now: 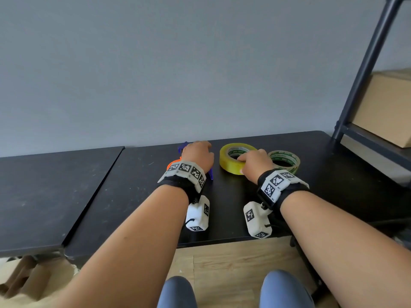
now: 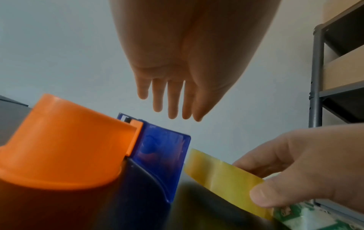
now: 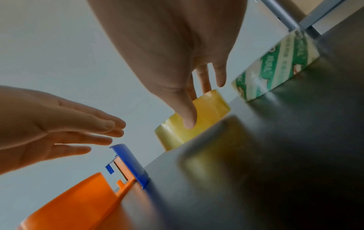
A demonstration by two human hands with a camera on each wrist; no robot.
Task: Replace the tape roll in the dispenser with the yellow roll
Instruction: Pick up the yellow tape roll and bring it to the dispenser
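The tape dispenser, an orange drum on a blue frame, lies on the black table; no tape shows on the drum. My left hand hovers just over it with straight fingers, not touching it. To its right is the yellow roll, lying flat or slightly tilted on the table. My right hand pinches its near rim, thumb on the outer wall and fingers in the core. In the head view the dispenser is mostly hidden under my left hand.
A clear roll with a green-printed core lies just right of the yellow one, behind my right hand. A dark metal shelf holding a cardboard box stands at the table's right end. A second black tabletop adjoins on the left.
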